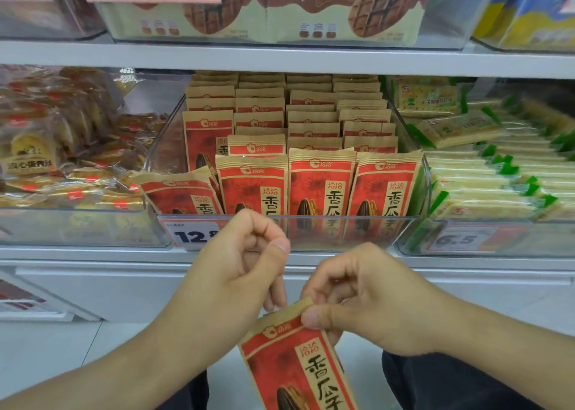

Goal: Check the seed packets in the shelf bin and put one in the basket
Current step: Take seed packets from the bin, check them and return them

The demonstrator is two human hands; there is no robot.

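Observation:
A red and tan seed packet (295, 366) hangs below the shelf, near the bottom middle of the head view. My right hand (370, 300) pinches its top edge between thumb and fingers. Just to its left, my left hand (236, 272) is loosely curled, and some fingertips reach behind the packet's top left corner; whether they grip it is unclear. Above the hands, the clear shelf bin (342, 232) holds several rows of matching seed packets (320, 185) standing upright, with one (177, 191) leaning at the front left. No basket is in view.
A clear bin of wrapped biscuits (62, 160) sits left of the seed bin, and a bin of green and white cracker packs (497, 176) sits right. Price tags (193, 235) hang on the bin fronts. Boxed biscuits (264, 8) fill the shelf above. White floor lies below.

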